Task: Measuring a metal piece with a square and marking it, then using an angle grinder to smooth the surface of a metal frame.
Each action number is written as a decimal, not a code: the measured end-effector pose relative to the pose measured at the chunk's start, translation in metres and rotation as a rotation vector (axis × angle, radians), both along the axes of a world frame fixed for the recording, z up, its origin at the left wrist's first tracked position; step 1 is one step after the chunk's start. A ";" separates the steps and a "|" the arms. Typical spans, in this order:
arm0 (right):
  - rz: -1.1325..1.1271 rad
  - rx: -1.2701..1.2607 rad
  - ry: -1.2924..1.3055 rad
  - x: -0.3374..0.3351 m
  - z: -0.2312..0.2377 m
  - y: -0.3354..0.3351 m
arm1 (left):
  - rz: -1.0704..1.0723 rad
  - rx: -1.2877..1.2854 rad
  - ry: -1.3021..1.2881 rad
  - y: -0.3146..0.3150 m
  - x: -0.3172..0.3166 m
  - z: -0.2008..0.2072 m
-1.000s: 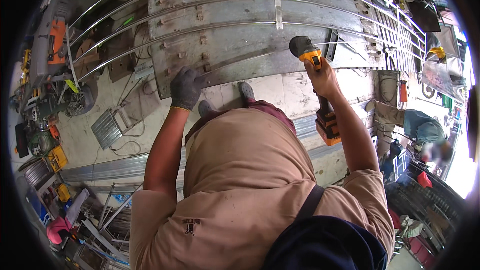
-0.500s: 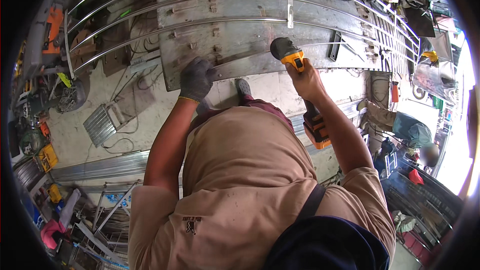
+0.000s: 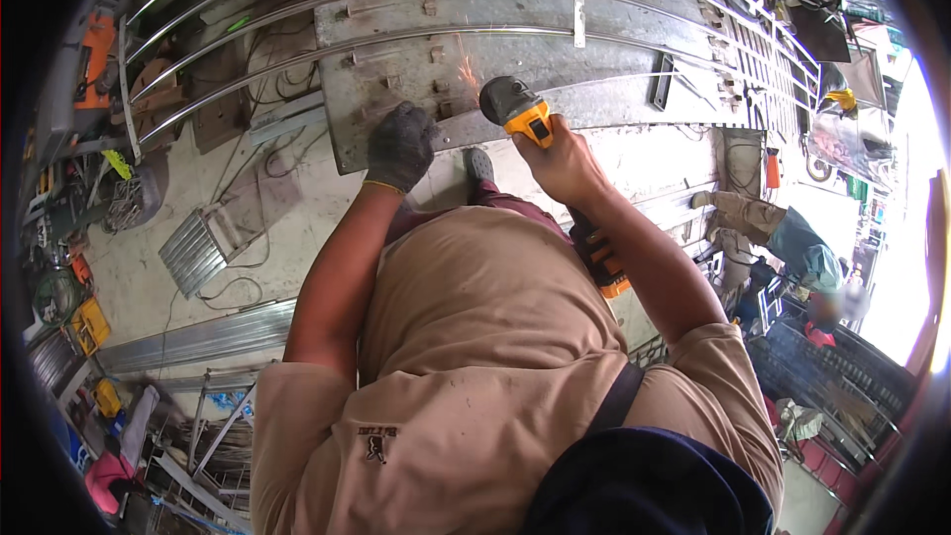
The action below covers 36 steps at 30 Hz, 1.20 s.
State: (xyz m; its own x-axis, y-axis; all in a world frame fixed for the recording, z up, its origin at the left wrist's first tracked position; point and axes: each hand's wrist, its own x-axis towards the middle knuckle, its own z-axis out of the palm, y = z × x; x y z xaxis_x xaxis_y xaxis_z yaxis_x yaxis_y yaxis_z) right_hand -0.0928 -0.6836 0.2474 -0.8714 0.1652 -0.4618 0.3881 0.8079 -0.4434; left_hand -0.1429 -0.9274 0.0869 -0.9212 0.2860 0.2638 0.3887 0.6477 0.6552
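Note:
My right hand (image 3: 562, 160), bare, grips a yellow and black cordless angle grinder (image 3: 516, 109). Its head touches the long steel railing frame (image 3: 515, 35) lying on the metal work table (image 3: 396, 69). Orange sparks (image 3: 466, 69) fly up left of the disc. My left hand (image 3: 400, 147) wears a dark grey glove and presses down on the table's near edge, just left of the grinder. The grinder's orange and black battery end (image 3: 599, 263) shows below my right forearm. My dark shoe (image 3: 478, 166) peeks out between the hands.
A second person (image 3: 783, 243) crouches at the right beside stacked metal grilles. A ribbed metal sheet (image 3: 193, 253) and cables lie on the concrete floor at left. Long steel channels (image 3: 198, 342) lie at lower left. Tools and orange machines (image 3: 94, 59) crowd the far left.
The grinder has moved left along the railing and now throws sparks. My gloved left hand has shifted right and closer to it.

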 end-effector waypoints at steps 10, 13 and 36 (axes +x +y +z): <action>-0.095 0.056 0.064 -0.003 -0.004 0.055 | -0.030 0.008 -0.053 -0.002 0.001 0.006; -0.116 0.075 0.112 -0.005 -0.008 0.078 | -0.039 0.012 -0.050 -0.003 0.001 0.009; -0.095 0.100 0.079 -0.011 -0.006 0.078 | -0.016 -0.030 0.039 0.000 0.001 0.001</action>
State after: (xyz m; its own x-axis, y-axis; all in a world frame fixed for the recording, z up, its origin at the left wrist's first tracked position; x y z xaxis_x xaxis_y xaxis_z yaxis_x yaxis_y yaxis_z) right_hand -0.1035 -0.6053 0.2416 -0.8826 0.2900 -0.3700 0.4320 0.8108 -0.3948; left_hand -0.1416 -0.9273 0.0883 -0.9058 0.3088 0.2901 0.4237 0.6604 0.6199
